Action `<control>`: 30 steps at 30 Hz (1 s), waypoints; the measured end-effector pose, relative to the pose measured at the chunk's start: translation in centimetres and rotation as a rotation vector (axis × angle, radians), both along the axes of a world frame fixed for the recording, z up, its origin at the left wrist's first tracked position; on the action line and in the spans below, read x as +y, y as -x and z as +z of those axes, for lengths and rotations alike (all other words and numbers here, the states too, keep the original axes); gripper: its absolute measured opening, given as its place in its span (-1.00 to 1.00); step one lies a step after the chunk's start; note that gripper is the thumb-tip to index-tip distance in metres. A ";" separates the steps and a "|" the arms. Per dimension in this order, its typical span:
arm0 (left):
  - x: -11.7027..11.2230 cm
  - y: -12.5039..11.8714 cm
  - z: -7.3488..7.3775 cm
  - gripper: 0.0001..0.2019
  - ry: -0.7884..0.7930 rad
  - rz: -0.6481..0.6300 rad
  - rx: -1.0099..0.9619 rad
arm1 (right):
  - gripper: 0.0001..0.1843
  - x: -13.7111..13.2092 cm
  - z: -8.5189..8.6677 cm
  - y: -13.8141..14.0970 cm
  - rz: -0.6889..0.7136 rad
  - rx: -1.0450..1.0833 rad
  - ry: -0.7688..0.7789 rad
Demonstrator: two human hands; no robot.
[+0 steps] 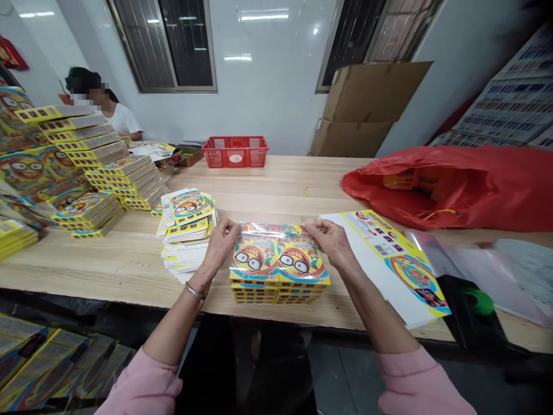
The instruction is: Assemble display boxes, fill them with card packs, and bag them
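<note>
A stack of yellow printed boxes [279,264] with a cartoon face in glasses on each top panel lies on the wooden table [129,271], and a shiny film seems to cover the top. My left hand [220,244] grips the stack's far left corner. My right hand [330,244] grips its far right corner. To the left of my left hand is a loose pile of printed cards [186,230]. To the right of my right hand lies a flat yellow and white printed card [389,253].
Clear plastic sheets [475,265] and a black holder with a green roll [477,302] lie at the right, beyond a red plastic bag [449,187]. Stacked yellow boxes [108,167] rise at the left. A red basket [235,151] stands far back, near a seated co-worker [121,118].
</note>
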State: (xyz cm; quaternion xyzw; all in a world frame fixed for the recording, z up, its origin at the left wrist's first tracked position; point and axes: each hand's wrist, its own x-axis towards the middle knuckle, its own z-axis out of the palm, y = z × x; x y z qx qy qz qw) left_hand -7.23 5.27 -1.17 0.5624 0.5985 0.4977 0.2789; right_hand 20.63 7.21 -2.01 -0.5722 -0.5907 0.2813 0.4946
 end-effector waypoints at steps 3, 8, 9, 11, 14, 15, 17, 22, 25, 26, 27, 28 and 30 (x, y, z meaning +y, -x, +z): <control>0.1 -0.2 0.1 -0.81 -0.029 0.027 0.090 | -0.48 0.3 -0.1 0.0 -0.001 0.038 0.046; 0.5 -0.3 -0.4 -0.82 0.002 -0.005 0.054 | -0.45 0.3 -0.5 0.0 -0.006 0.129 0.112; 0.6 -0.3 -0.6 -0.83 0.010 0.003 0.042 | -0.45 0.3 -0.5 0.0 -0.007 0.140 0.122; 0.8 -0.3 -1.0 -0.83 0.018 0.018 0.022 | -0.45 0.3 -0.6 0.0 -0.010 0.137 0.130; 1.0 -0.3 -1.3 -0.83 0.021 0.019 0.018 | -0.46 0.4 -0.7 -0.2 -0.016 0.090 0.115; 1.0 -0.3 -1.3 -0.83 0.022 0.018 0.022 | -0.46 0.5 -0.8 -0.2 -0.020 0.075 0.108; 1.0 -0.4 -1.3 -0.82 0.029 0.023 0.024 | -0.47 0.6 -0.9 -0.3 -0.035 0.057 0.103; 0.9 -0.6 -1.0 -0.83 0.022 0.014 0.046 | -0.50 1.1 -1.2 -0.3 -0.043 0.063 0.106; 0.9 -0.6 -0.9 -0.82 0.025 0.015 0.048 | -0.51 1.1 -1.2 -0.2 -0.037 0.091 0.122; 0.9 -0.6 -0.9 -0.82 0.027 0.019 0.052 | -0.51 1.0 -1.1 -0.1 -0.042 0.097 0.130; 1.0 -0.6 -0.9 -0.81 0.030 0.020 0.058 | -0.52 1.0 -1.1 0.0 -0.049 0.100 0.138; 1.0 -0.6 -0.9 -0.81 0.037 0.022 0.060 | -0.53 0.9 -1.1 0.0 -0.060 0.102 0.144; 1.1 -0.6 -1.1 -0.81 0.051 0.026 0.054 | -0.54 0.8 -1.0 0.2 -0.086 0.103 0.149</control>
